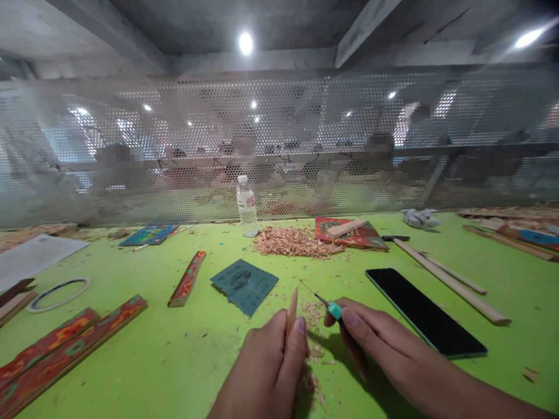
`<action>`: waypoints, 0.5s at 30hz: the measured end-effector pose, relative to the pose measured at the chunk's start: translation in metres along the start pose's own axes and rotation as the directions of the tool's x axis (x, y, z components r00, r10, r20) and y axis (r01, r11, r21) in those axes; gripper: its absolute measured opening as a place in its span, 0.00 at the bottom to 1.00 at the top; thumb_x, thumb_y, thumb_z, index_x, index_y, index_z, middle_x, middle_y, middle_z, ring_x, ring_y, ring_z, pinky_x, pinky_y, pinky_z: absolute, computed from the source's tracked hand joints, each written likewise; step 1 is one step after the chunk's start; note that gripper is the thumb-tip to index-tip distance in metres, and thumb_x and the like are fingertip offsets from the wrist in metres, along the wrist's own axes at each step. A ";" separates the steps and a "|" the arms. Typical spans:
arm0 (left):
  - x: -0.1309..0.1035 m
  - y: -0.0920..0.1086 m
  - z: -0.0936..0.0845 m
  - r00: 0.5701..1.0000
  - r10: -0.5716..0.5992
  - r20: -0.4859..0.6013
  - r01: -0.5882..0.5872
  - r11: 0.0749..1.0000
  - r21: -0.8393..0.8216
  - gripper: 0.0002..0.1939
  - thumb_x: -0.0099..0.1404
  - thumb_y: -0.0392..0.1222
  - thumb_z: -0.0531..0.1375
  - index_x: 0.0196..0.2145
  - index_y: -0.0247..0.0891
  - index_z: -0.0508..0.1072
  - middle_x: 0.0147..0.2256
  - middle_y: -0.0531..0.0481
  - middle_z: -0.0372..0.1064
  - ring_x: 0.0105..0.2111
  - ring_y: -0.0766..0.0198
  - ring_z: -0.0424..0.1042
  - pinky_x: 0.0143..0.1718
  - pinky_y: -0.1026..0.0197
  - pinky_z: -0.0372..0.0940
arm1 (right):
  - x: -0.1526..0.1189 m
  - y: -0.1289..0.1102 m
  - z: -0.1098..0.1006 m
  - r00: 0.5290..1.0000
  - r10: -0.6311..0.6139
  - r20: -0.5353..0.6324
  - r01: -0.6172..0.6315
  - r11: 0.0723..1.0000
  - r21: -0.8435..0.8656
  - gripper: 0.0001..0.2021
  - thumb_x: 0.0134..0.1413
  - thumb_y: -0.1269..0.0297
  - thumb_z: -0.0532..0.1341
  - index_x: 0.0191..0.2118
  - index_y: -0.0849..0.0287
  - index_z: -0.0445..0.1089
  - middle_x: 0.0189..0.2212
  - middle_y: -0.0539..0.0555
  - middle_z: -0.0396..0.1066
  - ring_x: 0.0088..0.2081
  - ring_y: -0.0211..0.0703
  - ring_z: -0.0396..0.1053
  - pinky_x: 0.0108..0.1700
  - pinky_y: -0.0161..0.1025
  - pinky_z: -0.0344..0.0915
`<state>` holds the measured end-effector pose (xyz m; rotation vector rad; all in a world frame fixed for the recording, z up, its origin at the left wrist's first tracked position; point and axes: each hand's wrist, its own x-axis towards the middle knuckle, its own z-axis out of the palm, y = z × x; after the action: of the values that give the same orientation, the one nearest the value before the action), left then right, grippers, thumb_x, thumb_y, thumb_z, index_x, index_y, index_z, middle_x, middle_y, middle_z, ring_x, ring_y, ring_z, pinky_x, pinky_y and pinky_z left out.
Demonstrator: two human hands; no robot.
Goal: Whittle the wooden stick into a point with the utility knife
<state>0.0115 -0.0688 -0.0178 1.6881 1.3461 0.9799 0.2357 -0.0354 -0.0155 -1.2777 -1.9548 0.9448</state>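
My left hand (273, 364) is closed around a slim wooden stick (293, 302), whose tapered tip points up and away from me. Between the fingers of my right hand (371, 334) is a craft knife (334, 310) with a teal collar and a thin, dark blade. The blade slants up and left towards the stick's tip; whether they touch, I cannot tell. Pale wood shavings (315, 314) lie on the green table (174, 361) below my hands. Just beyond my left hand is a dark green sheet of sandpaper (244, 286) with a worn dark patch.
A phone (425, 311) lies right of my right hand, with a hammer (449, 282) beyond it. A shavings heap (297, 241) and a water bottle (247, 206) stand before the perforated metal screen (279, 134). Painted wooden strips (74, 355) and a tape roll (59, 295) lie left.
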 end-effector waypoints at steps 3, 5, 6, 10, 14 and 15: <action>0.001 0.002 0.001 1.000 -0.009 0.019 0.008 0.999 0.038 0.19 0.79 0.55 0.51 0.36 0.42 0.72 0.34 0.43 0.74 0.34 0.54 0.68 0.38 0.55 0.57 | 0.000 0.003 0.000 0.999 0.020 -0.026 -0.021 1.000 -0.018 0.31 0.69 0.31 0.52 0.44 0.54 0.78 0.45 0.61 0.80 0.53 0.60 0.74 0.60 0.53 0.70; 0.002 0.004 0.001 0.999 -0.031 0.042 0.028 0.996 0.079 0.20 0.79 0.55 0.49 0.34 0.42 0.69 0.33 0.45 0.72 0.32 0.55 0.67 0.36 0.55 0.56 | -0.001 0.004 0.001 0.999 0.016 -0.034 -0.017 1.000 -0.025 0.31 0.69 0.32 0.52 0.43 0.54 0.78 0.43 0.61 0.80 0.52 0.59 0.75 0.58 0.52 0.71; 0.003 0.005 0.001 0.997 -0.041 0.058 0.036 0.995 0.097 0.20 0.78 0.55 0.49 0.32 0.43 0.66 0.30 0.47 0.70 0.31 0.57 0.65 0.34 0.56 0.55 | 0.000 0.004 0.001 1.000 0.008 -0.029 -0.009 1.000 -0.024 0.31 0.69 0.32 0.51 0.41 0.54 0.78 0.40 0.60 0.80 0.49 0.58 0.75 0.56 0.51 0.73; 0.006 0.007 0.000 0.992 -0.050 0.115 0.033 0.990 0.140 0.20 0.76 0.54 0.50 0.28 0.43 0.58 0.24 0.55 0.59 0.26 0.62 0.58 0.29 0.57 0.49 | 0.002 0.006 0.001 0.999 -0.015 -0.031 0.014 0.999 -0.030 0.27 0.70 0.36 0.54 0.45 0.54 0.78 0.37 0.57 0.79 0.45 0.55 0.76 0.51 0.47 0.74; 0.006 0.006 0.000 0.996 -0.023 0.082 0.017 0.997 0.070 0.21 0.76 0.57 0.52 0.28 0.42 0.61 0.25 0.54 0.60 0.27 0.63 0.59 0.30 0.59 0.51 | 0.005 0.009 -0.002 0.999 -0.045 -0.022 0.045 0.999 -0.022 0.20 0.70 0.41 0.59 0.51 0.51 0.76 0.40 0.55 0.80 0.48 0.56 0.77 0.45 0.43 0.75; 0.006 0.006 0.001 0.996 -0.030 0.086 0.030 1.000 -0.003 0.22 0.75 0.58 0.53 0.29 0.42 0.63 0.25 0.55 0.61 0.27 0.64 0.59 0.29 0.60 0.52 | 0.006 0.009 -0.003 0.998 -0.059 -0.032 0.059 0.998 -0.015 0.20 0.71 0.42 0.59 0.52 0.51 0.76 0.40 0.55 0.80 0.47 0.56 0.77 0.44 0.42 0.75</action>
<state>0.0156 -0.0641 -0.0126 1.6830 1.3087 0.8817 0.2406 -0.0267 -0.0211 -1.2289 -1.9666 0.8770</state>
